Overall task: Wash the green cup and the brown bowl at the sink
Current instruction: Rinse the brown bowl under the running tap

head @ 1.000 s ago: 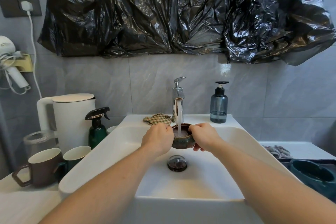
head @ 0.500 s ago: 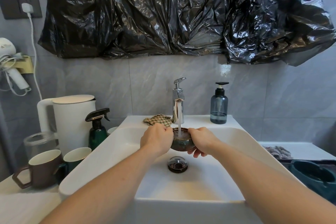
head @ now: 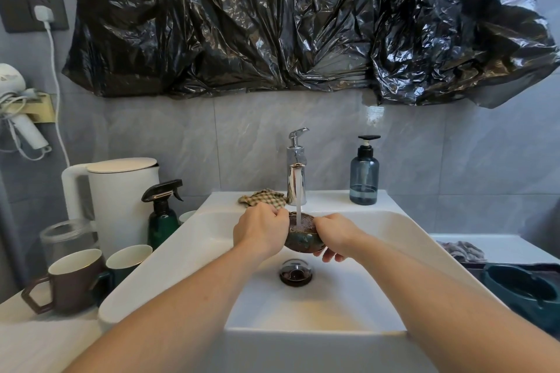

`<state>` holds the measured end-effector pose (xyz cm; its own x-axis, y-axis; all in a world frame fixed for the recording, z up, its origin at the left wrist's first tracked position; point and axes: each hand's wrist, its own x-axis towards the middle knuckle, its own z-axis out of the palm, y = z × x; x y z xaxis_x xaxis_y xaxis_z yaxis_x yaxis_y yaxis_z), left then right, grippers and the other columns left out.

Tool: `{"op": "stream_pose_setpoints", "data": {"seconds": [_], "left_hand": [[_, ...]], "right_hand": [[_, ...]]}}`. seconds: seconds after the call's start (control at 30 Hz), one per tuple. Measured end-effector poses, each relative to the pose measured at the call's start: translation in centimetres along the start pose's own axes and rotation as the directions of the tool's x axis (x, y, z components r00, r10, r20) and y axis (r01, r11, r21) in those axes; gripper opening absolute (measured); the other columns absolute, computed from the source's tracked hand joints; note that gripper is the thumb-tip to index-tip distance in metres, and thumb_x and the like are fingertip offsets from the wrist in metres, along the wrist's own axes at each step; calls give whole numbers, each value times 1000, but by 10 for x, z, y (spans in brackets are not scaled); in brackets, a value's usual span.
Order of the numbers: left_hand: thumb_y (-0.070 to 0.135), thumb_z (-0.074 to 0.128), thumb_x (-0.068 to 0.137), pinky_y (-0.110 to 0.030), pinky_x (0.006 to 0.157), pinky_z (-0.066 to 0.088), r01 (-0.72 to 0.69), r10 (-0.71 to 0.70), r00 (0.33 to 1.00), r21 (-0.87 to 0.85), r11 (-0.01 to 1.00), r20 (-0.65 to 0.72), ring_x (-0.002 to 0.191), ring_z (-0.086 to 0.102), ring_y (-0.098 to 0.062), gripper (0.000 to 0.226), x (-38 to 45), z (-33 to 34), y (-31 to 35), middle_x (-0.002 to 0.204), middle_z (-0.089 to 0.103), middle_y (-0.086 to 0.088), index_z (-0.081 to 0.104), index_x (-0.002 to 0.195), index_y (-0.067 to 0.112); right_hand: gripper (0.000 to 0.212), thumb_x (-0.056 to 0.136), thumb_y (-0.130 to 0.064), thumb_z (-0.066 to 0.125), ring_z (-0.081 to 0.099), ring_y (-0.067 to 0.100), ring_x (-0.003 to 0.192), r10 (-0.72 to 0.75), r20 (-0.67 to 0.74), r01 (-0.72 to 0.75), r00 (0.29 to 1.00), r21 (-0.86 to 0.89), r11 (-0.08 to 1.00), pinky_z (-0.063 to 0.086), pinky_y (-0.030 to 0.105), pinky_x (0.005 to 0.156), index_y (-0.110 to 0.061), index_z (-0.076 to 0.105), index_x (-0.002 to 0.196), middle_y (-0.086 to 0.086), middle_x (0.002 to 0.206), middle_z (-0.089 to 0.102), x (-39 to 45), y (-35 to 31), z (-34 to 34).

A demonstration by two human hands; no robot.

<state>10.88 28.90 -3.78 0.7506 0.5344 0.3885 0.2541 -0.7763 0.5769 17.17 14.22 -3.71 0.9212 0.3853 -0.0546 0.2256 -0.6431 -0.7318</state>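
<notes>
Both hands hold a small brown bowl (head: 303, 238) over the white sink (head: 403, 239), right under the chrome tap (head: 296, 179). Water runs from the tap into the bowl. My left hand (head: 261, 228) grips the bowl's left rim, fingers curled over the edge. On the other side my right hand (head: 333, 233) cups it, thumb on the rim and fingers underneath. The green cup (head: 127, 263) stands on the counter left of the sink, partly hidden behind a brown mug (head: 72, 280).
A white kettle (head: 121, 200), a green spray bottle (head: 162, 218) and a glass jar (head: 68, 236) crowd the left counter. A checked cloth (head: 262, 198) and a blue soap dispenser (head: 364, 174) sit on the sink's back ledge. A dark green container (head: 521, 288) lies at the right.
The bowl has risen slightly toward the tap and tilted a little. My right fingers have slid further under it. Water keeps running.
</notes>
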Motion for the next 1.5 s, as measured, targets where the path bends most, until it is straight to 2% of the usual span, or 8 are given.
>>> {"op": "stream_pose_setpoints", "data": {"seconds": [0.3,0.63,0.7,0.83,1.0,1.23,1.4,1.5], "left_hand": [[29,43,98,-33,55,30,3,-3,995,-7,1000,101,66,46,-26,40,2,3,-4,64,51,-1,45,59,19],[33,40,97,-34,66,44,11,-3,988,-55,998,154,86,69,-32,38,7,8,-9,86,75,-7,57,66,18],[37,42,95,-34,69,48,7,4,985,-58,998,175,90,68,-32,35,7,8,-8,92,74,-7,61,72,19],[48,51,87,-39,86,58,3,16,969,-77,997,247,99,68,-28,39,3,6,-6,112,73,-1,65,118,29],[40,57,70,-41,90,59,4,27,957,-108,994,290,101,67,-26,51,0,2,-5,111,72,3,63,120,32],[41,65,75,-36,87,58,-14,45,974,-142,990,223,98,67,-24,39,2,3,-6,105,73,6,65,113,33],[60,65,87,-35,73,60,-44,63,989,-142,989,132,85,70,-24,33,5,7,-8,94,76,6,71,100,30],[46,60,97,-36,81,58,-49,60,994,-122,991,88,92,67,-28,23,7,8,-9,103,76,2,71,109,30]], "right_hand": [[44,103,-33,33,58,16,52,-32,-96,32,995,-3,999,43,23,47,-7,67,94,6,63,68,3,1,-2],[37,96,-28,43,61,19,58,-125,-215,132,969,20,991,52,30,60,-13,70,75,5,62,71,4,4,-2],[35,97,-28,44,63,18,64,-144,-241,148,960,1,989,55,33,65,-16,73,82,2,69,72,4,4,-1],[32,99,-31,45,67,17,77,-191,-284,183,940,-53,982,58,34,74,-21,75,104,3,91,73,3,3,-1],[34,94,-34,46,72,18,84,-201,-271,200,941,-31,979,62,40,80,-32,72,116,-2,96,76,3,4,0],[32,98,-29,48,66,12,64,-231,-261,253,937,55,966,48,23,52,-35,71,119,-4,87,75,2,3,0],[20,89,-24,58,63,14,63,-228,-237,250,944,66,966,51,28,54,-27,74,100,-2,78,73,2,3,0],[11,83,-20,62,63,17,63,-241,-226,257,944,45,965,53,29,53,-23,71,89,-1,74,71,3,4,1]]}}
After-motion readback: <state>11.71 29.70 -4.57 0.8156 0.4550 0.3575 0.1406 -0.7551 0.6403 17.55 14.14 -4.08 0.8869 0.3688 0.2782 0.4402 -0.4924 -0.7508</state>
